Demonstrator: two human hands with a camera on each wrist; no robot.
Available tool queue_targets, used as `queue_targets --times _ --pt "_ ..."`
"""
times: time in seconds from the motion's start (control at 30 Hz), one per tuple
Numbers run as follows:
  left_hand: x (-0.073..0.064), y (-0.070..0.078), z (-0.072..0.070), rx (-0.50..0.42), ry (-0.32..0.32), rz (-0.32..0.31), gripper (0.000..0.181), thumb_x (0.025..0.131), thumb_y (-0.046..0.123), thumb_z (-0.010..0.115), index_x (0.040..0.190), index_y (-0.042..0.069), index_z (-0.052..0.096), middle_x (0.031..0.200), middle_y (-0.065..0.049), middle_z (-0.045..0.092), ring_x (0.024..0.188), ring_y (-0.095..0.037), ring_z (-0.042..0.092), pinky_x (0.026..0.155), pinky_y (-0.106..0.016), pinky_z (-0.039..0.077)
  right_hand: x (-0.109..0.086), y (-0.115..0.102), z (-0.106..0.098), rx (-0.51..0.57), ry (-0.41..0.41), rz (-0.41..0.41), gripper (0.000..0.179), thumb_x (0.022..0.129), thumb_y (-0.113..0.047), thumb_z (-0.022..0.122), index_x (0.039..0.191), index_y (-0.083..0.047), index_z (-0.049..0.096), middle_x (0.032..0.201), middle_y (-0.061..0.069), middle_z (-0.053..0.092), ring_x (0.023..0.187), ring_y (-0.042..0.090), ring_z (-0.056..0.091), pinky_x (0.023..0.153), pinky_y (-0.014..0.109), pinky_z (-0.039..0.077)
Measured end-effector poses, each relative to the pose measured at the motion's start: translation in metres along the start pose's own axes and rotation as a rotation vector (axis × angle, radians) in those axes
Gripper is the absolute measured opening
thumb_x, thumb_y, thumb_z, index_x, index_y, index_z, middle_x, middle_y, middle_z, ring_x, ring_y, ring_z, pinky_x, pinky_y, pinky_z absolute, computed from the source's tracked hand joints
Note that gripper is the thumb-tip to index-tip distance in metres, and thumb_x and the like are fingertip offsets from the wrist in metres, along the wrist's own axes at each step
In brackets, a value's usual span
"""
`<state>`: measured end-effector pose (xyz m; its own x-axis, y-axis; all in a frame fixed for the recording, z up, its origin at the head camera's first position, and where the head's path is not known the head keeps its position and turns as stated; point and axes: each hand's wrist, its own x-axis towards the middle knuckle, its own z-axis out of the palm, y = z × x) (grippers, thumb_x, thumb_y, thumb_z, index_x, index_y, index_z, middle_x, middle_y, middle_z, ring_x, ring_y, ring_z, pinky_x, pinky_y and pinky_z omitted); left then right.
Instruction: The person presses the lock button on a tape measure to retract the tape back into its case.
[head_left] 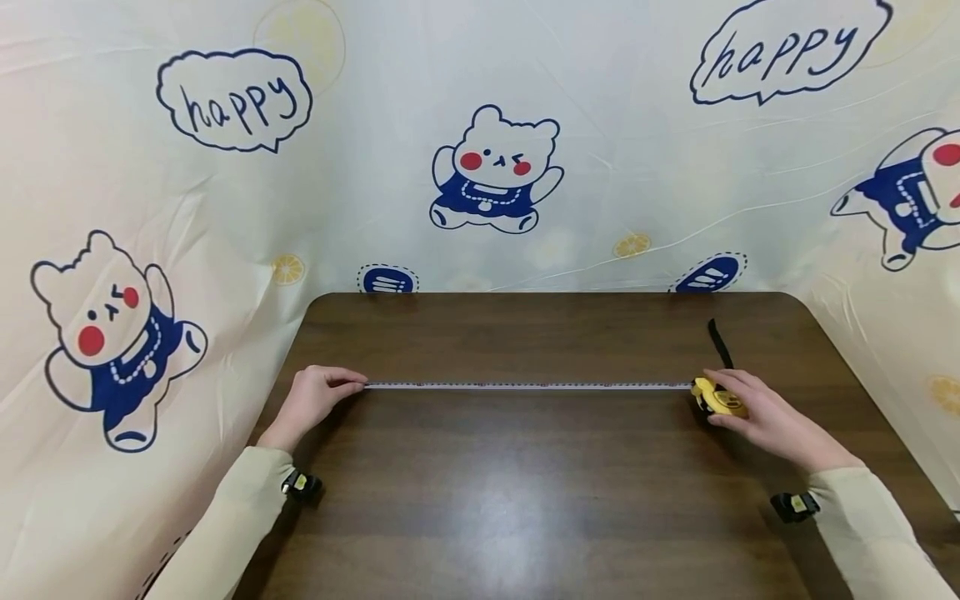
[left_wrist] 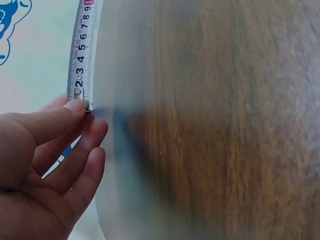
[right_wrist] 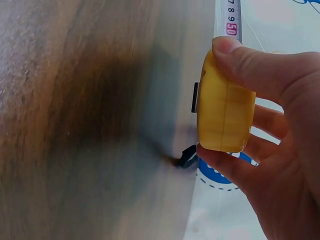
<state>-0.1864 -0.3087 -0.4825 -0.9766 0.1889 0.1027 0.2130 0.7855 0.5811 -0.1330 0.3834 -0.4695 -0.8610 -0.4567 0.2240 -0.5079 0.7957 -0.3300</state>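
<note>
A yellow tape measure (head_left: 720, 398) is gripped in my right hand (head_left: 772, 423), thumb on one edge of the case and fingers round the other side in the right wrist view. Its white blade (head_left: 525, 386) runs straight across to my left hand (head_left: 311, 404), which pinches the metal end hook between thumb and finger. Numbers from 2 to 9 show on the blade near the hook (left_wrist: 78, 94) in the left wrist view. By the case (right_wrist: 226, 105), the right wrist view shows a red 50 mark. A black strap (head_left: 718, 342) trails from the case toward the far side.
Below the blade lies a dark brown wooden table (head_left: 480, 475) with rounded far corners. A pale curtain (head_left: 615, 167) with printed bears and "happy" bubbles hangs behind it and along both sides. Each wrist wears a small black camera (head_left: 302, 485).
</note>
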Motion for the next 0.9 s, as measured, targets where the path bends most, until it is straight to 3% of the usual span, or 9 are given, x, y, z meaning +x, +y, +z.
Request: queue_targets --times 0.1,0.17,0.3,0.37,0.43,0.67,0.9 --pt "0.001 0.002 0.001 -0.007 -0.01 -0.006 0.012 0.094 0.01 0.078 0.103 0.011 0.084 0.103 -0.008 0.08 0.103 -0.032 0.074 0.093 -0.053 0.056 0.002 -0.002 0.001 0.003 0.015 -0.027 0.065 0.08 -0.005 0.088 0.136 0.008 0.059 0.128 0.024 0.061 0.111 0.037 0.058 0.094 0.0 0.024" --pt "0.001 0.003 0.001 -0.012 -0.015 -0.011 0.012 0.094 0.01 0.078 0.104 0.011 0.084 0.103 -0.009 0.08 0.103 -0.033 0.073 0.093 -0.054 0.056 0.002 -0.003 0.0 -0.003 0.011 -0.025 0.065 0.08 -0.006 0.089 0.136 0.008 0.059 0.128 0.024 0.061 0.11 0.036 0.058 0.094 0.003 0.029" --pt "0.003 0.005 0.002 -0.025 -0.02 -0.013 0.012 0.094 0.009 0.078 0.105 0.011 0.084 0.104 -0.009 0.08 0.103 -0.033 0.073 0.093 -0.054 0.056 0.004 -0.007 -0.001 -0.016 -0.028 0.0 0.064 0.083 -0.01 0.088 0.137 0.006 0.058 0.128 0.024 0.061 0.111 0.037 0.059 0.092 0.033 0.05" --pt "0.003 0.005 0.003 -0.031 -0.023 -0.013 0.012 0.094 0.009 0.078 0.104 0.011 0.084 0.103 -0.009 0.08 0.103 -0.032 0.074 0.092 -0.054 0.057 0.006 -0.009 -0.001 -0.013 -0.051 0.012 0.064 0.085 -0.012 0.087 0.138 0.006 0.058 0.129 0.025 0.06 0.112 0.04 0.059 0.089 0.05 0.052" --pt "0.005 0.006 0.004 -0.036 -0.025 -0.011 0.012 0.093 0.01 0.078 0.105 0.011 0.084 0.103 -0.009 0.08 0.102 -0.032 0.074 0.092 -0.053 0.057 0.008 -0.011 -0.002 -0.003 -0.073 0.027 0.064 0.086 -0.014 0.086 0.14 0.005 0.057 0.131 0.026 0.06 0.113 0.042 0.059 0.088 0.06 0.051" --pt "0.006 0.011 0.007 -0.041 -0.032 -0.015 0.012 0.094 0.011 0.079 0.105 0.011 0.084 0.104 -0.009 0.08 0.101 -0.031 0.073 0.092 -0.053 0.057 0.014 -0.017 -0.002 0.02 -0.11 0.053 0.064 0.089 -0.017 0.084 0.142 0.005 0.055 0.132 0.027 0.059 0.115 0.042 0.058 0.091 0.062 0.051" --pt "0.006 0.017 0.01 -0.04 -0.04 -0.014 0.013 0.094 0.011 0.078 0.105 0.011 0.084 0.104 -0.009 0.08 0.103 -0.031 0.073 0.093 -0.053 0.056 0.015 -0.019 0.001 0.004 -0.087 0.009 0.063 0.087 -0.017 0.086 0.141 0.003 0.058 0.131 0.024 0.061 0.113 0.039 0.06 0.09 0.06 0.051"
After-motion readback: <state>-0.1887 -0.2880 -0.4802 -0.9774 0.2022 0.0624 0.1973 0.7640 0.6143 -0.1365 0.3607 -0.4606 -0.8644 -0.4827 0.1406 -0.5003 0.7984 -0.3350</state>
